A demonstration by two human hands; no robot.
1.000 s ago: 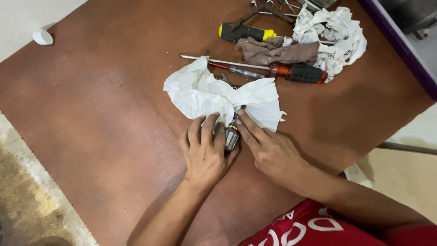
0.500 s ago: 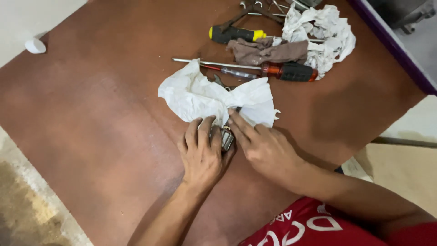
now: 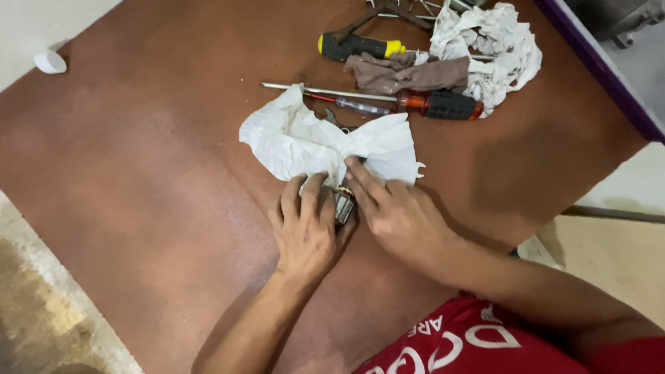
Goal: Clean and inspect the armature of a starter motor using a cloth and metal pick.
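Head view: both hands staying pressed together on brown table (image 3: 159,180), pose almost unchanged from a second ago; only camera framing shifting.

Left hand (image 3: 305,232) lying flat, fingers curled against small metal part (image 3: 344,204), gripping its side. Right hand (image 3: 398,215) pinching same part from other side, fingertips (image 3: 355,166) pushing under edge of white cloth (image 3: 312,142).

Part sitting between hands, just below cloth.

Screwdrivers (image 3: 409,102) lying untouched beyond; work on part continuing, no visible progress.

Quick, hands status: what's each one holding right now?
Left hand: closed over the small metal part on the table.
Right hand: fingers pressing the same part at the white cloth; grip cannot be told.
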